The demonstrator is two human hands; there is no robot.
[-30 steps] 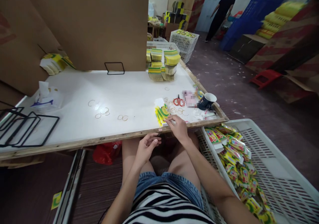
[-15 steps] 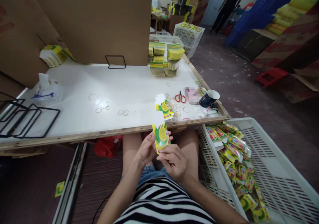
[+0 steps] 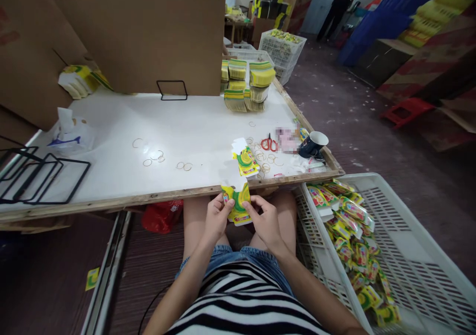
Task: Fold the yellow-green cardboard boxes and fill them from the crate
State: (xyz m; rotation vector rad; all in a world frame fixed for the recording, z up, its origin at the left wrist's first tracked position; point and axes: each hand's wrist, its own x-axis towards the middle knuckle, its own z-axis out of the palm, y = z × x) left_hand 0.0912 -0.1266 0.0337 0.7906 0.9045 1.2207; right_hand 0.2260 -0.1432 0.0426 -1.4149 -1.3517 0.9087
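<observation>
Packet [image 3: 238, 202] between left hand [image 3: 215, 216] and right hand [image 3: 267, 222]

- One head-worn camera looks forward and down, close above the left hand [image 3: 214, 219] and right hand [image 3: 268, 224] at the lap.
- The desk [image 3: 193, 126] lies just ahead; a white crate [image 3: 416, 255] sits near right.

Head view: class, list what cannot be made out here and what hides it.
- Packet print, head view: too small; the left hand and right hand cover its edges.
- Item beside the scissors, head view: blurred patch.
- Crate, head view: cut off by right and bottom edges.
- Standing person, head view: cut off by top edge.
</observation>
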